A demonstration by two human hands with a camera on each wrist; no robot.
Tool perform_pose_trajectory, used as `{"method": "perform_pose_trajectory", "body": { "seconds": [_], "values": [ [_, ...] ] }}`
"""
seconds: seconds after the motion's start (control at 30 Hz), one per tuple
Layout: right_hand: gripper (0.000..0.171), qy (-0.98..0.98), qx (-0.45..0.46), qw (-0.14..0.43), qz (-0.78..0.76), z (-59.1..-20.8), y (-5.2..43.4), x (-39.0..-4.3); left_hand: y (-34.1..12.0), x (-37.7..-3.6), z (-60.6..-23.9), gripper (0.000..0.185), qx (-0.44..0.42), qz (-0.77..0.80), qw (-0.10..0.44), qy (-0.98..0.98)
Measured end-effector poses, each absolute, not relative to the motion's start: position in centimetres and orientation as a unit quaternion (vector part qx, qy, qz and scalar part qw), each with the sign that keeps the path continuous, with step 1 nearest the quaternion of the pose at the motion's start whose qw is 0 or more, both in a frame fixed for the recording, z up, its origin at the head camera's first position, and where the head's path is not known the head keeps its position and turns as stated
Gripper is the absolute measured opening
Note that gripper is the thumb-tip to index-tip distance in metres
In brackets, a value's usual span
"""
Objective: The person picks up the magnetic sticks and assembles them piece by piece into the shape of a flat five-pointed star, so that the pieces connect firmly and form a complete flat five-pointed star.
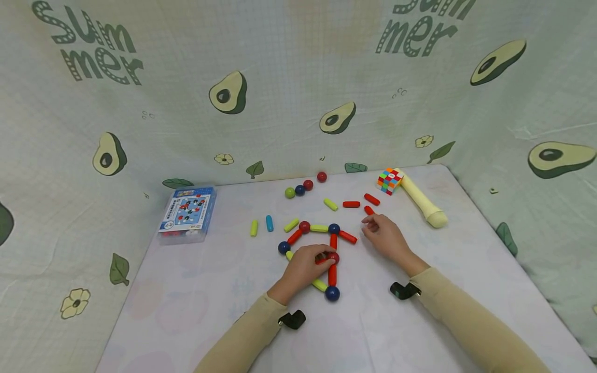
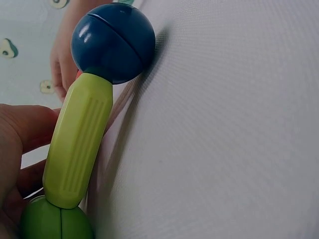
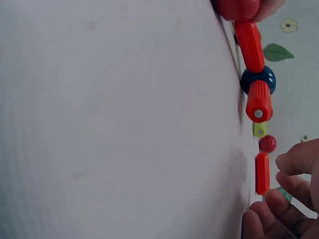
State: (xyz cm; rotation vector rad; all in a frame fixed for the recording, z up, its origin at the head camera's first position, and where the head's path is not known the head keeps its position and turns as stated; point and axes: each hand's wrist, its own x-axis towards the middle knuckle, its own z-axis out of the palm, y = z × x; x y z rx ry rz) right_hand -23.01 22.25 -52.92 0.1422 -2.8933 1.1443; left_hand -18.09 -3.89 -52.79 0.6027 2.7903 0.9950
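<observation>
Now I'm mid-assembly on the stick-and-ball figure (image 1: pixel 317 243) at frame center on the table (image 1: pixel 224 305). Left hand (image 1: pixel 303 267) grips its red ball (image 1: pixel 333 257); right hand (image 1: pixel 384 235) hovers loose-fingered, empty, near a loose red stick (image 1: pixel 369 210). Likely next: pinch that stick and align it.

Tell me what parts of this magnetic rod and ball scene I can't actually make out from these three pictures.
- Head view: the left hand covers the middle of the rod-and-ball figure, so its grip and the joints beneath are hidden.
- Head view: print on the blue box is too small to read.
- Left wrist view: the green ball is cut off by the bottom edge.
- Right wrist view: the right hand is cut by the frame corner; whether it touches the loose red rod is unclear.
</observation>
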Motion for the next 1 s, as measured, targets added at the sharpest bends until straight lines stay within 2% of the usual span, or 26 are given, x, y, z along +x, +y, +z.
{"method": "perform_pose_trajectory", "body": {
  "seconds": [0.17,0.5,0.83,1.0],
  "values": [
    [0.031,-0.928,0.016,0.027,0.372,-52.9,23.4,-24.3,-4.0,-18.1,-53.0,0.030,0.199,0.329,0.060,0.921],
    [0.046,-0.935,-0.007,-0.005,0.356,-53.3,24.7,-26.7,-4.0,-18.1,-52.9,0.030,0.202,0.326,0.058,0.922],
    [0.030,-0.945,0.014,-0.011,0.326,-53.1,24.7,-26.6,-4.0,-18.1,-53.1,0.030,0.204,0.328,0.055,0.921],
    [0.028,-0.947,0.029,-0.007,0.321,-53.2,24.5,-25.6,-4.0,-18.2,-53.1,0.030,0.202,0.330,0.057,0.920]
  ]
}}
